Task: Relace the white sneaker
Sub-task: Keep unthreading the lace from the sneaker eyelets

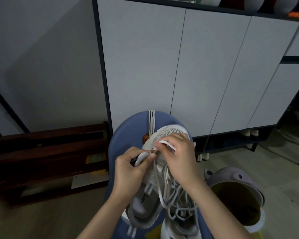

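**A:** Where is the white sneaker?

**B:** The white sneaker (162,163) lies on a blue stool (128,133), toe pointing away from the viewer, its opening toward them. A second sneaker (178,226) sits just beside it, nearer the viewer.

**A:** And the hands?

**B:** Both work at the eyelets near the toe. The left hand (129,167) pinches a white lace (140,157) between thumb and fingers. The right hand (178,152) — a ring on one finger — pinches another loop of that lace while resting on the shoe. Loose lace trails in tangles over the opening, and strands hang over the stool's far edge.

**A:** What surrounds them?

**B:** A grey cabinet (179,66) behind, a dark wooden rack (47,161) on the left, a round bin (236,200) on the right.
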